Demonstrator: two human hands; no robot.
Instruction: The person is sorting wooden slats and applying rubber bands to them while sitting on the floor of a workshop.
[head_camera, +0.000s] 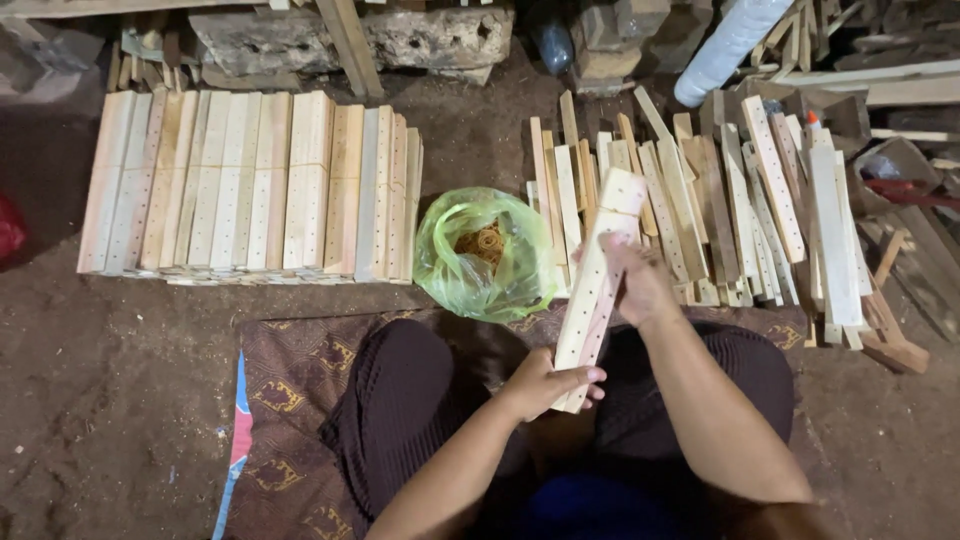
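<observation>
Wooden slat (596, 290), pale and drilled with a row of small holes, is held upright-tilted over the lap, its lower end near the knees and its upper end leaning away towards the loose pile. It is gripped at the bottom by the left hand (545, 383), whose fingers are closed round the lower end with the thumb laid across the face. The right hand (640, 283) is wrapped round the middle of the slat from its right edge, fingers curled shut on the wood.

The step in hand is judged to be the handling or checking of a single slat taken between two heaps; which heap it came from cannot be told. A steady two-handed hold would be called for in any next move, since the slat is long and thin.

Just beyond the left hand, a green plastic bag (485, 253) lies open on the dirt floor (120, 370), with a coil of tan, string-like material inside; no label can be seen on it. Further left of that hand, a neat stack of slats (250, 185) is laid side by side. Beyond and to the right of the right hand, a loose pile of slats (740, 210) is spread unevenly. A patterned brown mat (290, 400) is spread under the person's legs.
</observation>
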